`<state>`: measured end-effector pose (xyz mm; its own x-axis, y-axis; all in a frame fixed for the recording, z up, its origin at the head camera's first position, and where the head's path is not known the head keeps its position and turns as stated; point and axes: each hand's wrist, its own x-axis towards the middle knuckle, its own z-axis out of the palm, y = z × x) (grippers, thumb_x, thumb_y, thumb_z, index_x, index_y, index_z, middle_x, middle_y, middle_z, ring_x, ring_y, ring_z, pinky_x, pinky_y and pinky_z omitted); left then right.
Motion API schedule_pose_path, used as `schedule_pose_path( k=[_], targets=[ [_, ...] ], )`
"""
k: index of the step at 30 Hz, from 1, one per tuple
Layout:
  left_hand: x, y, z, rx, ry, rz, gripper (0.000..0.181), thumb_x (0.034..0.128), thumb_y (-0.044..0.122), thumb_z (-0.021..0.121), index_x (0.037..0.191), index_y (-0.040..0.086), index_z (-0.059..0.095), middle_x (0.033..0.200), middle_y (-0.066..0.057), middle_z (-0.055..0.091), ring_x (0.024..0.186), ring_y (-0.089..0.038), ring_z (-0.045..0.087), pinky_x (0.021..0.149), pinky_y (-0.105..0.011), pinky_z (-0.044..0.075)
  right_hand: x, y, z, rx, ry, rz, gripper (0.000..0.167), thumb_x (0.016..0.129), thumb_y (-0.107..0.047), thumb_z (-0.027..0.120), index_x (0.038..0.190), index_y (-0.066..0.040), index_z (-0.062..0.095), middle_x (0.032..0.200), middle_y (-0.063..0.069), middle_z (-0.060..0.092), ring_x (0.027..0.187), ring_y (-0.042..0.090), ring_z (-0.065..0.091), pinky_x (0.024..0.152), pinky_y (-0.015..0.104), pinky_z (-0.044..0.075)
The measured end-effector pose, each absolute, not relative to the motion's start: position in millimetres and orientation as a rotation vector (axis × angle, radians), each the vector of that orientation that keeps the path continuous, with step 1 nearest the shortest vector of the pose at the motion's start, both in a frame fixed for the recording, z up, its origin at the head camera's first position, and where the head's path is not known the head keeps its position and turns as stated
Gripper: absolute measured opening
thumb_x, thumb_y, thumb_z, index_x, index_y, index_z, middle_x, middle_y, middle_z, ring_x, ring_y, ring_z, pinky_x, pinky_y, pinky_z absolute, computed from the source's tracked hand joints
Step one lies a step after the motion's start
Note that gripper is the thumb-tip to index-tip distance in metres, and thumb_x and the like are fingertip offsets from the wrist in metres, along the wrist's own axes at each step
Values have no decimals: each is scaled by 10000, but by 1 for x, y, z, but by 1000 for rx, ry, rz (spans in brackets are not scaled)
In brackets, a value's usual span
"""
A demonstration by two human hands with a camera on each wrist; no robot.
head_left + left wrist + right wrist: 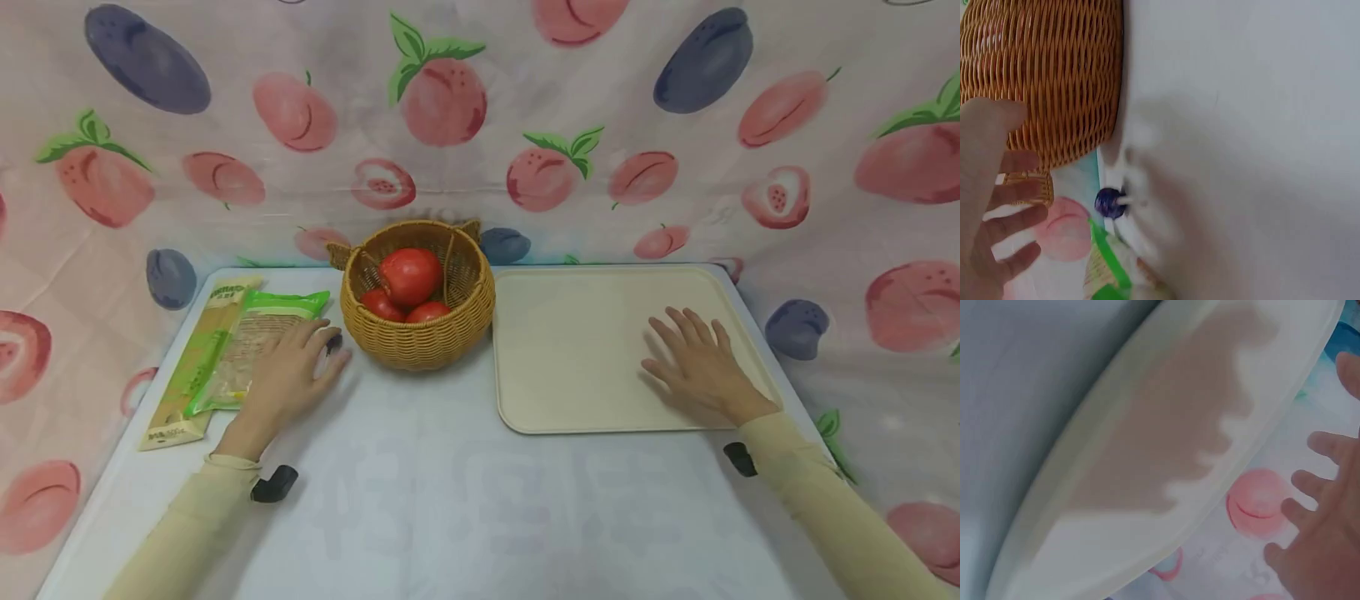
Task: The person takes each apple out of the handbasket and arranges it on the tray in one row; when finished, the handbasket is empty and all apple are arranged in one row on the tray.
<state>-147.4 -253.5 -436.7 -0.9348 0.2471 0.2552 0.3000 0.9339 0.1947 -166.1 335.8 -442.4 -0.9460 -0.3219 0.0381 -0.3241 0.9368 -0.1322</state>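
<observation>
Fingers spread, my left hand (295, 360) hovers over packets (243, 350), frame left, and my right hand (696, 364) over a tray (570, 350), frame right.

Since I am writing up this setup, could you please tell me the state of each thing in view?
basket: upright, open-topped
red fruit: piled in the basket
green packet: lying flat; cannot tell if sealed
long packet: lying flat, partly covered
lollipop: lying beside basket, stick showing
tray: flat, right way up
left hand: relaxed, holding nothing
right hand: spread, holding nothing
</observation>
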Motion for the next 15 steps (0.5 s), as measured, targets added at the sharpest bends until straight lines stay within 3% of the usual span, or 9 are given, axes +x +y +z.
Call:
schedule_pose_path(
  k=[3, 7, 11, 15],
  targets=[
    [-144, -245, -441, -491, -2745, -422, 323, 875, 321, 645, 1107, 96, 633, 1197, -109, 596, 1120, -340, 545, 911, -561, 404, -169, 331, -444, 550, -3020, 243, 668, 915, -481, 519, 1445, -115, 338, 1507, 196, 260, 1406, 402, 168, 1088, 646, 89],
    [-139, -233, -450, -578, -2632, -497, 192, 849, 239, 675, 988, 108, 661, 1052, -64, 636, 965, -291, 603, 785, -487, 461, -172, 326, -445, 600, -2960, 325, 601, 918, -412, 553, 1408, -105, 389, 1466, 188, 320, 1374, 401, 236, 1079, 640, 139],
    [-134, -223, -459, -614, -2563, -571, 152, 831, 183, 683, 962, 107, 677, 987, -40, 648, 878, -256, 615, 717, -426, 467, -173, 322, -448, 642, -2931, 387, 550, 923, -367, 567, 1380, -99, 419, 1433, 171, 359, 1335, 387, 299, 1071, 623, 170],
    [-129, -214, -468, -626, -2548, -638, 140, 837, 170, 664, 966, 118, 684, 986, -14, 647, 879, -218, 611, 737, -386, 469, -174, 318, -452, 656, -2899, 460, 501, 927, -343, 571, 1348, -103, 448, 1406, 147, 396, 1301, 376, 352, 1056, 588, 222]
  ],
)
